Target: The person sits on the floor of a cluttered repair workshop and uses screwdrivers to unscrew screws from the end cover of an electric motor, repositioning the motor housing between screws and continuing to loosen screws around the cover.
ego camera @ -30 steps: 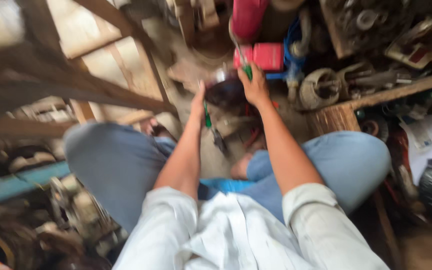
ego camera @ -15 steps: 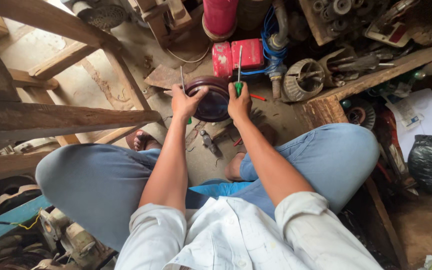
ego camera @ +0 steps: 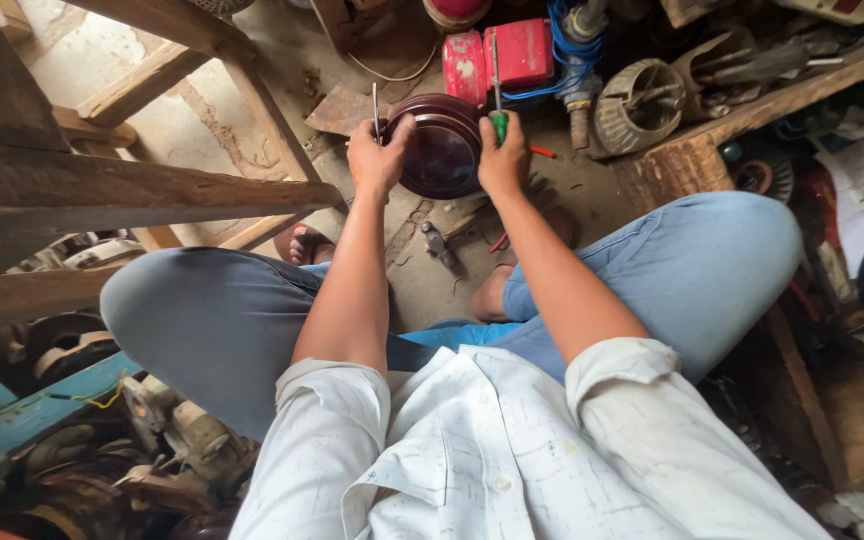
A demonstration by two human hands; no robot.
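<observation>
A dark maroon round casing (ego camera: pixel 442 148) stands tilted on the dirt floor in front of me. My left hand (ego camera: pixel 376 158) is closed at its left rim and grips a thin metal tool (ego camera: pixel 375 110) that sticks upward. On the casing's right rim, my right hand (ego camera: pixel 503 160) is closed around a green-handled screwdriver (ego camera: pixel 498 118), whose shaft points up. Both forearms reach forward between my knees.
A red box-shaped part (ego camera: pixel 501 57) with blue wires (ego camera: pixel 558 62) lies behind the casing. A grey finned motor housing (ego camera: pixel 638 103) and a wooden plank (ego camera: pixel 744 108) sit to the right, wooden beams (ego camera: pixel 132 190) to the left. Small tools (ego camera: pixel 438 244) lie near my feet.
The view has steadied and moved closer. Both hands stay on the casing; the left hand's metal tool and the right hand's screwdriver remain upright at its rim.
</observation>
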